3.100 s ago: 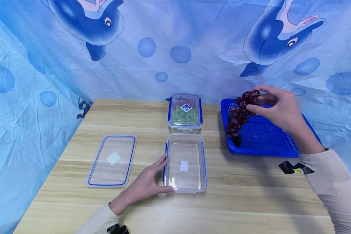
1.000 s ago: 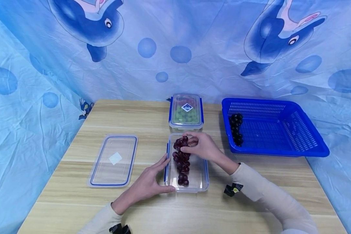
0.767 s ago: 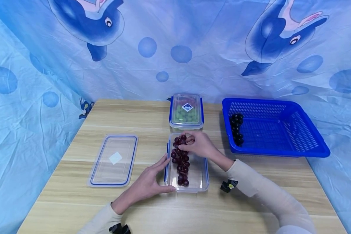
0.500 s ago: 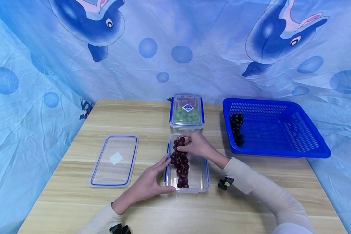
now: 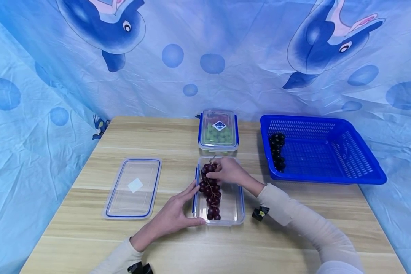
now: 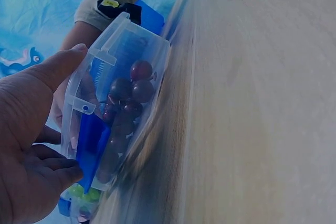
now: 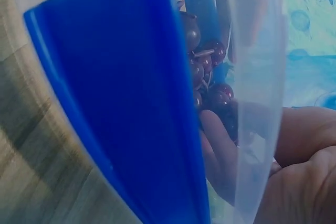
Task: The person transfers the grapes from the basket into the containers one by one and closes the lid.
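A bunch of dark red grapes lies lengthwise along the left half of a clear plastic food container, its stem pointing to the far end. My right hand reaches in over the container's right side and pinches the bunch near its far end between thumb and fingers. Outspread, my left hand rests against the container's left side and near corner. In the left wrist view its thumb touches the near wall, with fingertips by the blue side latch. The right wrist view shows grapes through the clear wall, fingertips partly hidden.
A clear lid with a blue seal lies on the wooden table at left. Behind the container stands a lidded box with green and reddish fruit. A blue basket at right holds a bunch of black grapes.
My right hand has carried the red grapes from the basket into the container, then shifted them slightly left. The left hand has stayed at the container's side.
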The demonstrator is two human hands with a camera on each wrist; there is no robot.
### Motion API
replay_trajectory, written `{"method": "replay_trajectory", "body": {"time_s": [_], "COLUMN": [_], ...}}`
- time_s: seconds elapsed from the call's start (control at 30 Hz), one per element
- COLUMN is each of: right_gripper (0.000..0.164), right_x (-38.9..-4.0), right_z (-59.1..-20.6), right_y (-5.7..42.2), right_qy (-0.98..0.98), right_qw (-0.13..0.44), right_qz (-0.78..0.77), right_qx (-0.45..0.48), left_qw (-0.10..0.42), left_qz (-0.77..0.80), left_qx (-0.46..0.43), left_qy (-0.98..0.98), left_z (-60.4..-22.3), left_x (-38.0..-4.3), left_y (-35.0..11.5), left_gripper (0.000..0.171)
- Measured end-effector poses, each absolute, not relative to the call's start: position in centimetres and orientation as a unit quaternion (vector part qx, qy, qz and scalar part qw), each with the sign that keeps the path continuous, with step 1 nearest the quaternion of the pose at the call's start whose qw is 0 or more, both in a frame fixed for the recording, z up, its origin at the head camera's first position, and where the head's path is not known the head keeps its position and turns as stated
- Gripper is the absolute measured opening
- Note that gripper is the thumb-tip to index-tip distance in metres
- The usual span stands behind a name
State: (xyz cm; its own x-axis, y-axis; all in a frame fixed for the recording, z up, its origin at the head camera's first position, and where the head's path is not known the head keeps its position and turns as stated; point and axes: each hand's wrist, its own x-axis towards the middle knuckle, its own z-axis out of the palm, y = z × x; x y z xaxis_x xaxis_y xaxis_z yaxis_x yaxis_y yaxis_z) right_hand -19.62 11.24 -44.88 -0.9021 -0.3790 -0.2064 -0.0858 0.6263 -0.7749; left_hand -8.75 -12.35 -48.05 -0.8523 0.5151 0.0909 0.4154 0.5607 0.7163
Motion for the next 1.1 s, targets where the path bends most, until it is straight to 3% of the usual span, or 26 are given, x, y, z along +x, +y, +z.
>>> {"method": "replay_trajectory", "body": {"time_s": [0.13, 0.33, 0.4, 0.63, 1.1], "right_gripper": [0.025, 0.024, 0.028, 0.065, 0.044], "right_x": [-19.5, -19.4, -19.4, -19.2, -17.7], "right_z": [-44.7, -44.6, -44.4, -43.3, -38.2], "right_y": [11.2, 11.4, 11.5, 12.2, 16.5], "right_qy": [0.89, 0.894, 0.898, 0.901, 0.902], "right_qw": [0.178, 0.181, 0.18, 0.175, 0.085], "right_qz": [-0.397, -0.387, -0.378, -0.373, -0.381], "right_qx": [-0.136, -0.133, -0.135, -0.14, -0.184], "left_qw": [0.066, 0.065, 0.064, 0.069, 0.068], "left_qz": [0.387, 0.386, 0.386, 0.391, 0.389], "left_qx": [0.264, 0.265, 0.265, 0.263, 0.262], "left_qy": [0.881, 0.881, 0.881, 0.879, 0.881], "left_z": [-48.0, -48.1, -48.1, -47.9, -48.0], "left_x": [-8.8, -8.8, -8.8, -8.7, -8.7], "left_y": [-12.4, -12.4, -12.4, -12.4, -12.4], "left_gripper": [0.109, 0.109, 0.109, 0.108, 0.108]}}
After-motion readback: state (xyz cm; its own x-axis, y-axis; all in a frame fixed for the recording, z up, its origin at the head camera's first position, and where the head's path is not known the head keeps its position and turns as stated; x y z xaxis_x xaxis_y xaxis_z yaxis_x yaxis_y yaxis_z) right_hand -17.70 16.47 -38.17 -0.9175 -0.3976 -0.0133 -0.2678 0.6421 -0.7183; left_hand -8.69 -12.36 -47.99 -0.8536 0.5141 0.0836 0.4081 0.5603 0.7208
